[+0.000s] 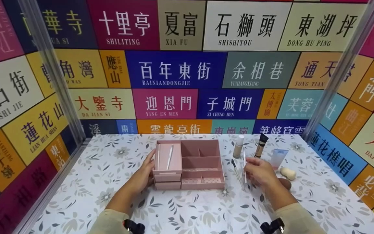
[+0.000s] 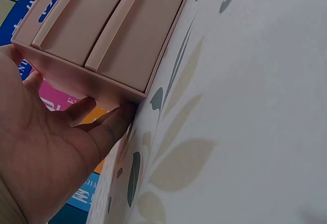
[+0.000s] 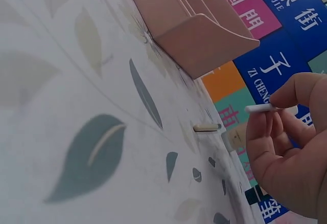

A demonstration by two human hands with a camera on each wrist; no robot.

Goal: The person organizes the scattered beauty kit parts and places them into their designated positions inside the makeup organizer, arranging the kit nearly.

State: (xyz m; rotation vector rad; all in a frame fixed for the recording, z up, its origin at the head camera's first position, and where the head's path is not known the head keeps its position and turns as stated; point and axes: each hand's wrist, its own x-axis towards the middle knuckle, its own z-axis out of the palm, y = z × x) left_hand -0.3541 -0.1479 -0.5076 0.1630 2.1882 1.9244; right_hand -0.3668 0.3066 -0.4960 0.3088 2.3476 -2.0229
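Note:
My left hand (image 1: 143, 175) rests against the left side of a pink cosmetics organizer (image 1: 203, 186). In the left wrist view its fingertips (image 2: 122, 112) touch the side wall by two drawers (image 2: 138, 32). To the organizer's right, my right hand (image 1: 262, 173) pinches a slim white pencil-like stick (image 1: 245, 162) between thumb and fingers. In the head view the stick stands nearly upright; its white end (image 3: 257, 109) pokes out of the pinch in the right wrist view. Beside it lies a slim pencil (image 1: 237, 172) with a dark end. Another white stick (image 1: 170, 157) lies on the organizer's top left.
Right of the organizer stand a foundation bottle (image 1: 238, 148) and a black-capped tube (image 1: 261, 145). A blue-ended tube (image 1: 279, 157), a cream sponge (image 1: 288, 173) and a brown rounded item (image 1: 285, 184) are beyond my right hand. Lettered panels (image 1: 177, 70) enclose the flowered tabletop (image 1: 200, 208).

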